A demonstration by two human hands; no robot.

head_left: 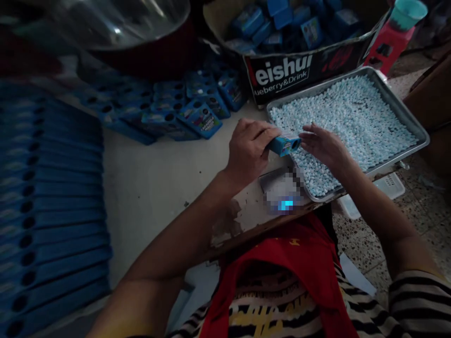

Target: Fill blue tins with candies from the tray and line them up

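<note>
A small blue cardboard box (281,146) is gripped in my left hand (251,144), its end with a dark round hole turned to the right. Close beside that end is my right hand (326,144), fingers stretched out toward the box, above the near left part of a metal tray (382,167). Many small pale blue and white pellets (347,117) are spread over the tray. Whether any pellets lie in my right fingers is too small to tell.
Long rows of blue boxes (66,202) line the left side. More blue boxes (200,119) stand behind my left hand, near a large metal bowl (141,28). A printed carton (282,75) holds blue boxes. A teal cup (408,14) tops a red stand (389,47).
</note>
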